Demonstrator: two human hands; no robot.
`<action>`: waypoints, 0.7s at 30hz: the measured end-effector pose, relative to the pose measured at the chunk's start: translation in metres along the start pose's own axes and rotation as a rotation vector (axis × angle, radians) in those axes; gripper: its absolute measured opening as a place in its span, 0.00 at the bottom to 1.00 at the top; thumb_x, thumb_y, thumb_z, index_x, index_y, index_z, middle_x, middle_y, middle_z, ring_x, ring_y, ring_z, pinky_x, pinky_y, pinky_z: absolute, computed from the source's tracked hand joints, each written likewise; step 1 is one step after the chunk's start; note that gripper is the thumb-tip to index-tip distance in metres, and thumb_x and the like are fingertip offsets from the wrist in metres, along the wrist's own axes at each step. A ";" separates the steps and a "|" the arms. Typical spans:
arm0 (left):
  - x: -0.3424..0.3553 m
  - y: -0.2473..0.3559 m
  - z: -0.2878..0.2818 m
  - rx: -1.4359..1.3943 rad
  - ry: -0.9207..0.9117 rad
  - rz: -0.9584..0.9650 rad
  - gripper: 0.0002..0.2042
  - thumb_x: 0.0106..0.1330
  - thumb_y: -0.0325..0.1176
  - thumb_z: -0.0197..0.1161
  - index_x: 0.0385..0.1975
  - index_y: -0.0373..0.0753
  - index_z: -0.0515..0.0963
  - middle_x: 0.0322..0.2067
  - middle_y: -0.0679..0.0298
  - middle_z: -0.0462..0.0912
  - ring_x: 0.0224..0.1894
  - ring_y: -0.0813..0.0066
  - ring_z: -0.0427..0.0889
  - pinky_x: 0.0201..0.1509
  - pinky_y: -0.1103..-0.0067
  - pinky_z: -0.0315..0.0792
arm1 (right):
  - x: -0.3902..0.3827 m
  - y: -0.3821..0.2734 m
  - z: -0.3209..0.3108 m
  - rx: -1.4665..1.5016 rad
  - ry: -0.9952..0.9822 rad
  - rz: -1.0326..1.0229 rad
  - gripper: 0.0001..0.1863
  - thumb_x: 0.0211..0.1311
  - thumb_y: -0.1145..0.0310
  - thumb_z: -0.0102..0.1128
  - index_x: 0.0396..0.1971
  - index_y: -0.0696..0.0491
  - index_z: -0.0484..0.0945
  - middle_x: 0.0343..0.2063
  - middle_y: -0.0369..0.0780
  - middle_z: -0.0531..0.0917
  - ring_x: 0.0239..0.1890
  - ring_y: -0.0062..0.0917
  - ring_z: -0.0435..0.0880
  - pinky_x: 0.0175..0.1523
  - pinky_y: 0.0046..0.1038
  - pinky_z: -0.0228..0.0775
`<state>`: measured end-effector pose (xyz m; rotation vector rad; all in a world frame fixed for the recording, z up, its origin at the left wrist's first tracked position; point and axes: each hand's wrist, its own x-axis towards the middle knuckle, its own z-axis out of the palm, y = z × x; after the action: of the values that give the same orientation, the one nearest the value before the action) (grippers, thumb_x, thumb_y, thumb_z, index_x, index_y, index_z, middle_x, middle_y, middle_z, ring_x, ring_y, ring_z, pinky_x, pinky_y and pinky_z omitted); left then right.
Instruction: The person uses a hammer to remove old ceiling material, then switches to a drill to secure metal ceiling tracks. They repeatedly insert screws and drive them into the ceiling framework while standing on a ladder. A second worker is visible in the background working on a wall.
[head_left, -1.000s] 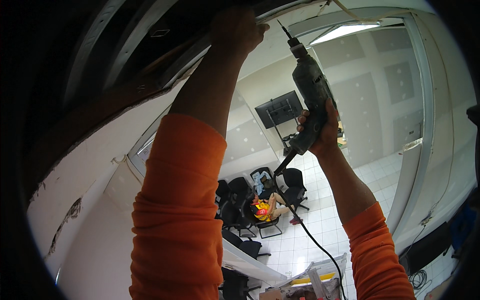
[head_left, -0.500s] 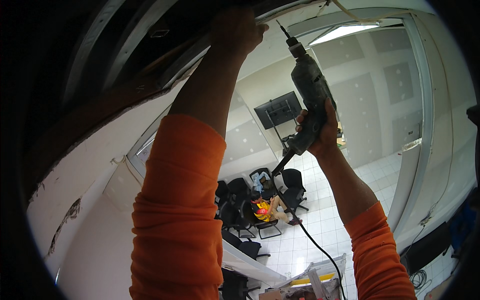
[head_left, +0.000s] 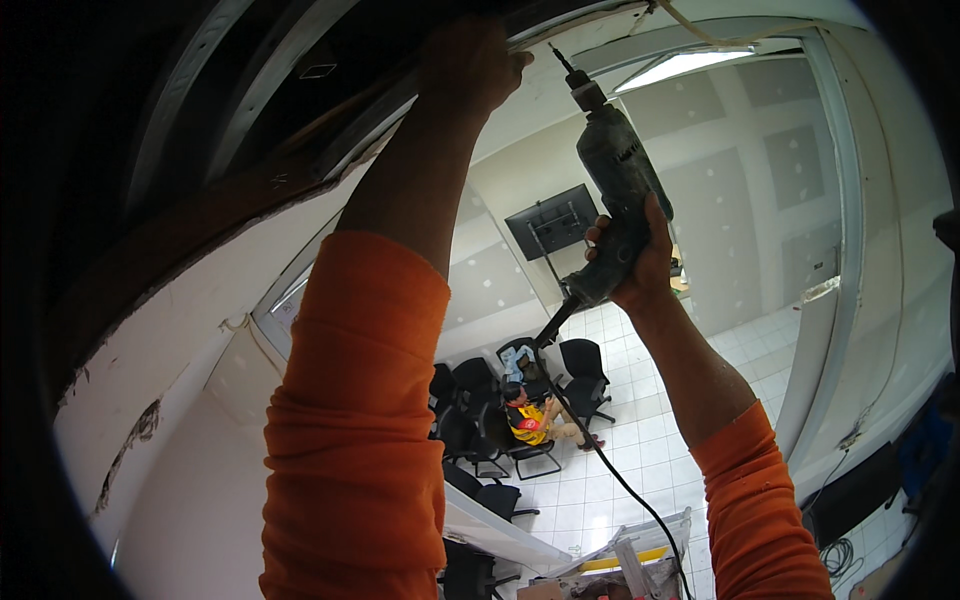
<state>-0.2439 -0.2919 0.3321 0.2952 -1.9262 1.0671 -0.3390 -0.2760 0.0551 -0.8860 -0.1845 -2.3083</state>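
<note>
My right hand (head_left: 648, 250) is wrapped round the handle of a dark, dusty power drill (head_left: 622, 165). Its narrow bit (head_left: 561, 58) points up and to the left, just short of the pale panel edge overhead. A black cord (head_left: 630, 490) runs down from the handle. High at the top, my left hand (head_left: 465, 65) is closed at the edge of the ceiling opening, beside a metal rail (head_left: 375, 130). One digit sticks out to the right, near the bit. Shadow hides the other fingers, and what they hold cannot be made out.
Metal ceiling channels (head_left: 255, 75) cross the dark gap at upper left. Far below, a person (head_left: 535, 415) sits among several black chairs (head_left: 583, 370) on a tiled floor. A wall-mounted screen (head_left: 552, 220) hangs beyond. A pale frame (head_left: 850, 200) rises at right; metal pieces (head_left: 640, 560) lie below.
The drill has shifted slightly left in my right hand, its bit coming a little nearer my left hand. My left hand stays almost where it was.
</note>
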 end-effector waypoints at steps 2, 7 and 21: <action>0.000 -0.001 0.002 -0.009 0.002 -0.017 0.22 0.62 0.53 0.68 0.38 0.36 0.84 0.35 0.53 0.87 0.40 0.57 0.88 0.46 0.65 0.81 | 0.002 0.000 0.000 0.008 0.008 0.008 0.30 0.67 0.38 0.54 0.49 0.53 0.74 0.26 0.40 0.81 0.30 0.30 0.83 0.30 0.31 0.80; 0.004 -0.003 0.011 -0.014 0.007 0.004 0.23 0.62 0.53 0.68 0.40 0.36 0.84 0.35 0.53 0.87 0.39 0.56 0.88 0.46 0.65 0.82 | 0.007 0.001 -0.001 0.021 -0.005 0.010 0.29 0.66 0.39 0.55 0.48 0.52 0.75 0.26 0.39 0.81 0.30 0.31 0.84 0.31 0.32 0.79; 0.007 -0.005 0.019 0.011 0.028 0.038 0.22 0.62 0.53 0.68 0.37 0.37 0.85 0.33 0.54 0.88 0.38 0.57 0.88 0.45 0.66 0.82 | 0.013 -0.002 0.005 -0.022 0.009 -0.026 0.29 0.67 0.39 0.55 0.48 0.53 0.75 0.26 0.41 0.83 0.31 0.31 0.86 0.29 0.31 0.81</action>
<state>-0.2564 -0.3079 0.3362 0.2492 -1.9084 1.1017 -0.3450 -0.2796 0.0673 -0.8891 -0.1681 -2.3423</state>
